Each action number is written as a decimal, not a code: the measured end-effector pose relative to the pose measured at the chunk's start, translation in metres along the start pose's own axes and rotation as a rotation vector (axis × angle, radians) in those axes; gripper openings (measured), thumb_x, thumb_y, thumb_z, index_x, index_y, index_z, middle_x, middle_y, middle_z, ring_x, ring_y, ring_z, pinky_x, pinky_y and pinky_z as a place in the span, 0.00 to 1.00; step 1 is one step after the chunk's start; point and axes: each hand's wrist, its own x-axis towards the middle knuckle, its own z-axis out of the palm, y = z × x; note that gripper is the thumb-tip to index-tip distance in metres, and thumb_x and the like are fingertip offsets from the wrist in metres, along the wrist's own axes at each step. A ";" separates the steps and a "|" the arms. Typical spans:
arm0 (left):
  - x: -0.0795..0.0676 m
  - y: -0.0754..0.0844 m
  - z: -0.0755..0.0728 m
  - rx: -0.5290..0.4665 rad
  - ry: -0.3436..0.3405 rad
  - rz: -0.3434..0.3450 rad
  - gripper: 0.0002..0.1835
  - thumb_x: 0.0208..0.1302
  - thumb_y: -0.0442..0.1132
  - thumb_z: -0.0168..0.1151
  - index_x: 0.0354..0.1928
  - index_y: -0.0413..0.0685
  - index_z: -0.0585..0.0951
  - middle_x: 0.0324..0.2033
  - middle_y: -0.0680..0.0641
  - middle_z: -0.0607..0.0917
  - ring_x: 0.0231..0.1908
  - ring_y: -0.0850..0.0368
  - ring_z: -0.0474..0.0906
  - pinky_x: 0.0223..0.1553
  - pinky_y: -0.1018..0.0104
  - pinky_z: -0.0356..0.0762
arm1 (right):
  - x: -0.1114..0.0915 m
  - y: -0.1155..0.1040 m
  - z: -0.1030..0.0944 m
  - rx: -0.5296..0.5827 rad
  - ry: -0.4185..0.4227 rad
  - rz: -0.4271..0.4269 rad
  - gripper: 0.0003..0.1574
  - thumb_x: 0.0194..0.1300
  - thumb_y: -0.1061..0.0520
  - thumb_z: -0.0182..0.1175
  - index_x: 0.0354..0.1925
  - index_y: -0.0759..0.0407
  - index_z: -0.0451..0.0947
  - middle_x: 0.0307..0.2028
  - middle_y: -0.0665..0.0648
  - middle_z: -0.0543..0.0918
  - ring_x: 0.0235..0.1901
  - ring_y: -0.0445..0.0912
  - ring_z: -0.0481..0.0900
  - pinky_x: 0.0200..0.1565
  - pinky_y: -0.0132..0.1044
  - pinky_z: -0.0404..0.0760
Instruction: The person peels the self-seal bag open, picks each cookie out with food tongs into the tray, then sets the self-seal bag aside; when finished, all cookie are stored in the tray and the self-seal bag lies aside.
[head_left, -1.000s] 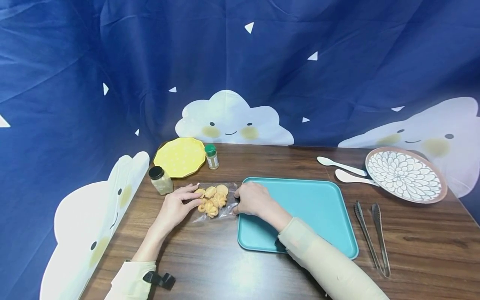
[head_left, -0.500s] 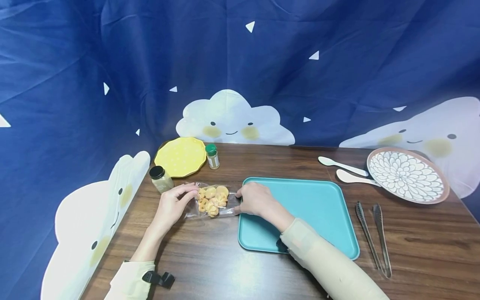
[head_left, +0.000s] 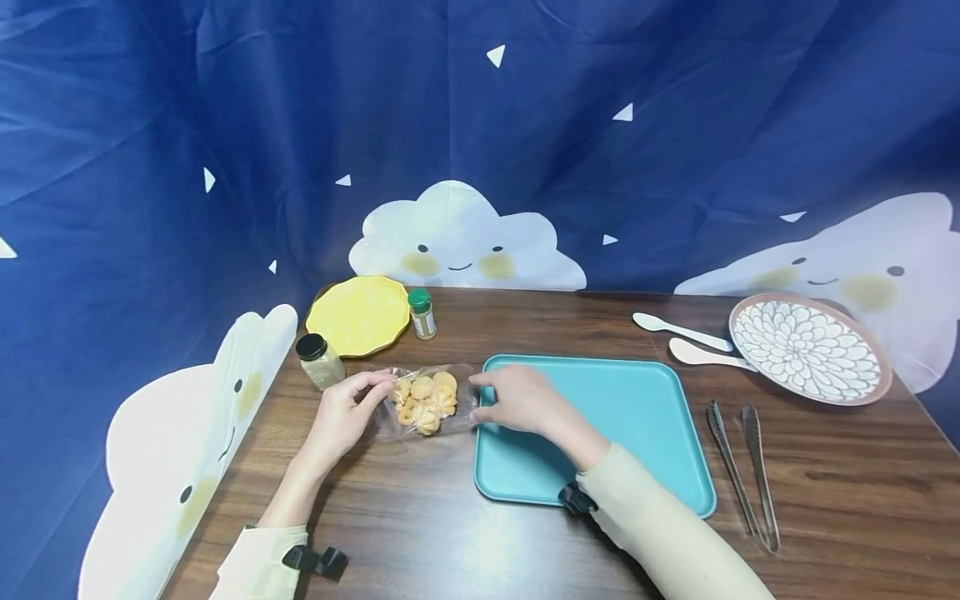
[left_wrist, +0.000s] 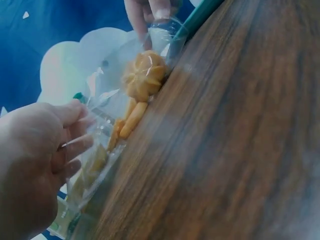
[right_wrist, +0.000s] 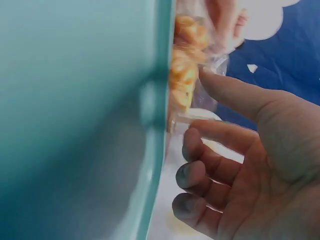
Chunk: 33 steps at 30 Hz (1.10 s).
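Observation:
A clear plastic bag of golden cookies (head_left: 423, 400) lies on the wooden table, left of the teal tray (head_left: 622, 417). My left hand (head_left: 341, 417) pinches the bag's left end between thumb and fingers. In the left wrist view, the film rises from those fingertips above a ridged cookie (left_wrist: 145, 75). At the bag's other end is my right hand (head_left: 521, 400), over the tray's left edge. Its thumb and fingers stand apart in the right wrist view, holding nothing, with the thumb tip overlapping the film there.
Behind the left hand stand a black-lidded jar (head_left: 322, 367), a yellow plate (head_left: 360, 312) and a green-capped spice bottle (head_left: 422, 317). Metal tongs (head_left: 761, 479) lie right of the tray. Farther back are two white spoons (head_left: 701, 356) and a petal-patterned plate (head_left: 806, 350).
My left hand has drawn back slightly from over the cookies to the bag's left end. My right hand's thumb and fingers have parted from the bag's right end.

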 end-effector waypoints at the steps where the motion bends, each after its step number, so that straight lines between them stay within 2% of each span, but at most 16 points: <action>1: 0.000 0.000 0.000 0.001 0.001 0.006 0.09 0.71 0.49 0.63 0.46 0.58 0.88 0.48 0.55 0.91 0.54 0.56 0.87 0.53 0.78 0.81 | -0.004 0.003 -0.001 0.022 0.014 0.007 0.41 0.62 0.38 0.70 0.70 0.45 0.73 0.34 0.55 0.89 0.28 0.45 0.78 0.28 0.37 0.73; 3: -0.001 0.000 0.001 0.010 0.005 0.015 0.09 0.70 0.48 0.63 0.46 0.58 0.88 0.48 0.54 0.91 0.55 0.55 0.87 0.56 0.78 0.80 | -0.014 0.012 -0.005 0.068 0.051 0.035 0.43 0.61 0.38 0.70 0.71 0.46 0.71 0.24 0.53 0.81 0.22 0.44 0.73 0.24 0.36 0.67; 5: -0.002 -0.001 0.001 0.013 0.009 0.013 0.09 0.70 0.49 0.63 0.46 0.60 0.88 0.48 0.54 0.91 0.54 0.55 0.87 0.55 0.79 0.80 | -0.026 0.022 -0.011 0.096 0.092 0.079 0.45 0.61 0.37 0.70 0.72 0.46 0.69 0.22 0.50 0.77 0.21 0.43 0.69 0.23 0.35 0.66; 8: -0.004 0.000 0.001 0.016 0.013 0.009 0.09 0.70 0.51 0.63 0.46 0.63 0.88 0.48 0.55 0.91 0.53 0.57 0.87 0.53 0.81 0.79 | -0.048 0.039 -0.026 0.089 0.154 0.168 0.48 0.60 0.33 0.68 0.73 0.48 0.68 0.29 0.49 0.79 0.25 0.42 0.71 0.26 0.34 0.68; 12: -0.006 -0.001 0.001 0.013 0.014 0.001 0.09 0.70 0.52 0.63 0.46 0.63 0.88 0.48 0.56 0.91 0.54 0.59 0.86 0.53 0.83 0.78 | -0.088 0.068 -0.048 0.018 0.218 0.293 0.53 0.59 0.25 0.64 0.73 0.50 0.67 0.38 0.54 0.84 0.31 0.45 0.78 0.30 0.38 0.73; 15: -0.007 0.000 0.001 0.019 0.021 -0.003 0.09 0.70 0.51 0.64 0.46 0.62 0.88 0.48 0.57 0.91 0.54 0.58 0.86 0.55 0.83 0.77 | -0.123 0.094 -0.057 -0.054 0.272 0.372 0.57 0.58 0.18 0.59 0.71 0.52 0.69 0.44 0.57 0.87 0.39 0.54 0.83 0.35 0.48 0.78; 18: -0.006 0.002 0.000 0.023 0.024 0.002 0.10 0.69 0.51 0.64 0.45 0.61 0.88 0.48 0.57 0.91 0.55 0.57 0.86 0.56 0.83 0.76 | -0.159 0.122 -0.060 -0.092 0.297 0.460 0.61 0.56 0.15 0.56 0.69 0.56 0.70 0.53 0.66 0.85 0.48 0.67 0.82 0.39 0.59 0.78; 21: -0.004 0.003 0.001 0.019 0.025 0.009 0.10 0.69 0.51 0.65 0.45 0.60 0.88 0.48 0.56 0.91 0.55 0.56 0.86 0.57 0.83 0.75 | -0.192 0.149 -0.057 -0.097 0.299 0.560 0.62 0.57 0.15 0.56 0.65 0.63 0.70 0.57 0.74 0.79 0.50 0.73 0.78 0.38 0.62 0.76; 25: -0.002 0.004 0.002 0.012 0.027 0.003 0.10 0.68 0.50 0.66 0.46 0.59 0.89 0.47 0.55 0.91 0.55 0.55 0.86 0.57 0.85 0.73 | -0.224 0.175 -0.048 -0.076 0.293 0.664 0.61 0.55 0.16 0.58 0.56 0.69 0.73 0.47 0.76 0.78 0.43 0.72 0.78 0.32 0.58 0.74; 28: -0.002 0.004 0.003 0.013 0.028 -0.005 0.09 0.67 0.50 0.66 0.46 0.60 0.89 0.47 0.56 0.91 0.55 0.56 0.86 0.58 0.86 0.72 | -0.235 0.188 -0.043 -0.042 0.231 0.704 0.59 0.56 0.16 0.58 0.51 0.69 0.75 0.43 0.75 0.82 0.40 0.71 0.81 0.30 0.54 0.74; 33: -0.002 0.004 0.002 -0.006 0.022 -0.013 0.09 0.68 0.50 0.66 0.46 0.60 0.89 0.48 0.56 0.91 0.56 0.57 0.85 0.58 0.83 0.75 | -0.238 0.197 -0.038 0.011 0.093 0.739 0.48 0.59 0.16 0.54 0.40 0.59 0.75 0.33 0.60 0.84 0.33 0.59 0.81 0.27 0.43 0.69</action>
